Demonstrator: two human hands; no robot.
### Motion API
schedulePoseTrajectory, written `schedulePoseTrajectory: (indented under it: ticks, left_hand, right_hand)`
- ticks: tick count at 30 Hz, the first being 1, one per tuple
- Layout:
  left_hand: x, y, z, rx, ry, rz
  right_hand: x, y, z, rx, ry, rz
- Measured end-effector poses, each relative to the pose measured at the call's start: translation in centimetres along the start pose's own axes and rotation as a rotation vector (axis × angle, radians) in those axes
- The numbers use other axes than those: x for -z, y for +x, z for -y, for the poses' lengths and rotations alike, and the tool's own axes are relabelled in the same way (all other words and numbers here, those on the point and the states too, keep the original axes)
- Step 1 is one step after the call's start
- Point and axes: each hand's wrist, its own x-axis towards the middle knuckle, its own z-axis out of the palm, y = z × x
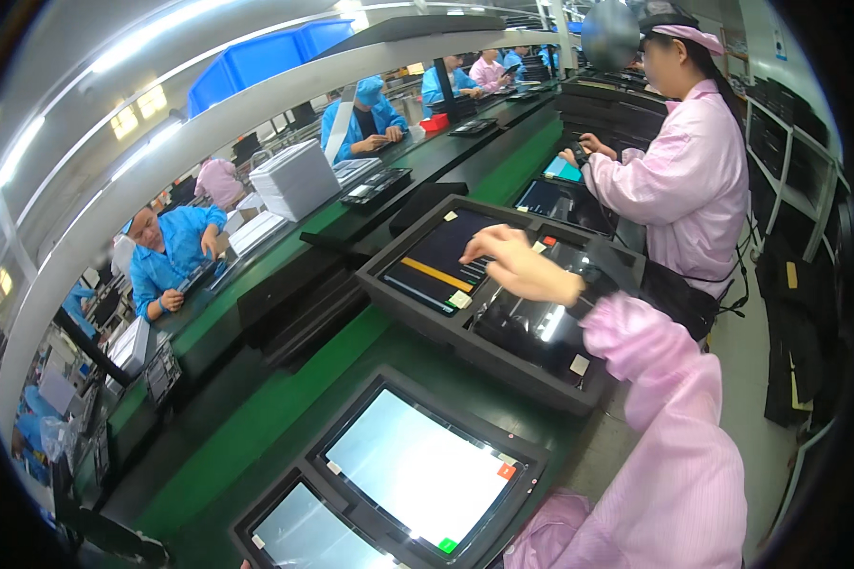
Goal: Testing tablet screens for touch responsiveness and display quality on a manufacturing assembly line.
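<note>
My right hand is over a black foam tray, its fingers apart and slightly curled, holding nothing. Beneath its fingertips lies a tablet screen, dark with an orange bar; I cannot tell whether they touch it. Beside it in the same tray, under my wrist, is a glossy black tablet. Nearer to me, a second black foam tray holds two tablets with lit white screens, a large bright one and a dimmer one. A sliver of skin at the lower edge may be my left hand; its fingers are hidden.
A green conveyor belt runs diagonally past the trays. To the right, a co-worker in pink handles devices. Across the line sit several co-workers in blue, near a stack of white trays. A pale overhead rail carries blue bins.
</note>
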Motion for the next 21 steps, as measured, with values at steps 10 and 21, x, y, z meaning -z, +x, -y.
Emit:
schedulePoseTrajectory:
  ticks: [10,21]
  left_hand:
    - [-0.5,-0.1,0.7,0.207,-0.253,-0.063]
    - [3.1,-5.4,-3.4,0.258,-0.185,0.021]
  right_hand:
    - [-5.7,-13.2,15.3,-0.083,0.195,0.122]
    - [-7.1,-14.8,17.3,-0.608,0.399,0.264]
